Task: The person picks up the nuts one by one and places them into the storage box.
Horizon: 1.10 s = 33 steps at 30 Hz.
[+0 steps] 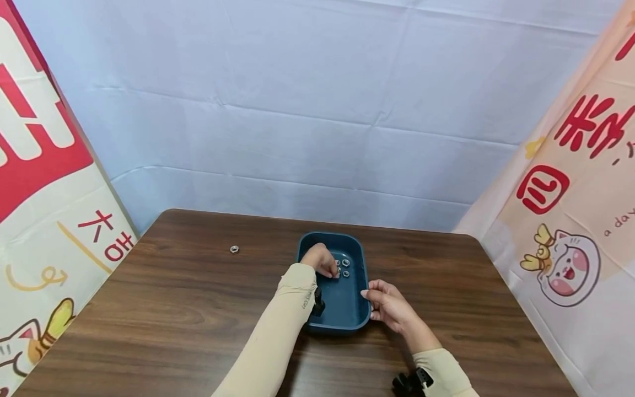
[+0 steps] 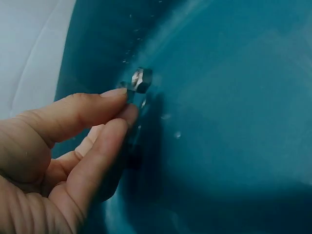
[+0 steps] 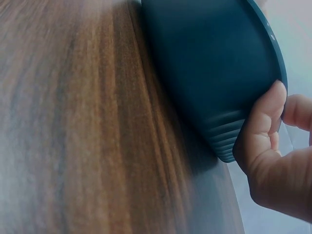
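Note:
A dark blue rectangular plastic tray (image 1: 342,314) with rounded corners stands on the table. My left hand (image 1: 321,260) reaches into its far left part, thumb and fingers pinched together at the tips. A small dark metal nut (image 2: 127,88) shows at those fingertips, mostly covered by them. Just past it is a shiny hex nut (image 2: 141,80). Several nuts (image 1: 345,263) lie on the tray floor beside the fingers. At the tray's right side my right hand (image 1: 389,306) grips the wall, its thumb (image 3: 275,100) at the rim.
One more hex nut (image 1: 234,250) lies on the brown wooden table (image 1: 198,309), left of the tray near the far edge. A pale cloth (image 1: 297,110) hangs behind the table. Printed cloths (image 1: 550,264) hang at both sides.

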Available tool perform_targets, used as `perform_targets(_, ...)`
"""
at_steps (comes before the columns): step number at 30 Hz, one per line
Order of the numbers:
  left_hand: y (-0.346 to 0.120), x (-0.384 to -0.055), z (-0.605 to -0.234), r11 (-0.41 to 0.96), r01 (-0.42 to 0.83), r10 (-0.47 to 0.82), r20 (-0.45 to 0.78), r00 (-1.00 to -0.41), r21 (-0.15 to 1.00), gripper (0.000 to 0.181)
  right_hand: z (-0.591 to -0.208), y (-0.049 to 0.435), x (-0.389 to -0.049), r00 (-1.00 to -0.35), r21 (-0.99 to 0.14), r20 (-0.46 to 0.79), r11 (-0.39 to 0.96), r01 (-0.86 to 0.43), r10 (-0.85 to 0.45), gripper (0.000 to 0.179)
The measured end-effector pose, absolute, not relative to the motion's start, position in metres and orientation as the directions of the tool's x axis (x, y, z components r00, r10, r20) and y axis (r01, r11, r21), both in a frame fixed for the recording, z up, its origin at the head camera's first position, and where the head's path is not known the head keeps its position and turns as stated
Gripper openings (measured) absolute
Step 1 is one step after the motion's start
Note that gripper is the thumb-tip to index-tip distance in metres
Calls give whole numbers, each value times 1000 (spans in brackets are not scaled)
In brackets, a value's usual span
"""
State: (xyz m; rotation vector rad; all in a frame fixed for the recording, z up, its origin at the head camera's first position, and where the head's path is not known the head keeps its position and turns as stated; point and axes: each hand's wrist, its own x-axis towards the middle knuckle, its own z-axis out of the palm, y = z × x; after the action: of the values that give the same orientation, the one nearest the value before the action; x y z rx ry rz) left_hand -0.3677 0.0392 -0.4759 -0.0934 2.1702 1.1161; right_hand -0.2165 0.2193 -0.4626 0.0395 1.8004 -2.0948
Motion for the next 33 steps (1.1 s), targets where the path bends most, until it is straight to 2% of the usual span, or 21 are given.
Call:
perform_targets(2, 43, -392, -507, 656, -347, 273, -640, -719, 670, 14, -462, 219, -217, -928, -948, -259, -116, 298, -268, 16)
perform_targets(5, 48, -404, -524, 685, -326, 260, -637, -726, 651, 14, -462, 218, -217, -928, -947, -257, -122, 298, -269, 16)
perform_targets(6, 47, -393, -511, 694, -298, 241, -601, -762, 656, 13, -462, 217, -217, -928, -946, -257, -125, 298, -268, 16)
perform_targets(8, 44, -351, -462, 731, -243, 169, -514, -841, 638, 11, -461, 217, -217, -929, -947, -257, -125, 298, -265, 16)
perform_targets(11, 40, -326, -431, 731, -208, 147, -447, -882, 650, 4, -461, 217, -218, -930, -947, -256, -125, 295, -263, 16)
perform_targets(13, 39, -324, -429, 722, -197, 154, -432, -888, 663, 4, -461, 218, -219, -930, -946, -256, -127, 297, -265, 16)
perform_targets(15, 39, -333, -442, 699, -211, 167, -443, -881, 683, 5, -461, 218, -219, -929, -945, -258, -129, 299, -267, 17)
perform_targets(25, 38, -329, -430, 644, -241, 200, -463, -863, 726, 9, -461, 219, -217, -928, -944, -258, -132, 301, -270, 16)
perform_targets(30, 39, -326, -415, 718, -65, 285, -378, -881, 693, 5, -462, 219, -216, -929, -946, -261, -122, 300, -264, 16)
perform_targets(33, 40, -320, -407, 791, 111, 379, -339, -861, 602, 23, -462, 220, -215, -928, -947, -259, -121, 299, -266, 17)
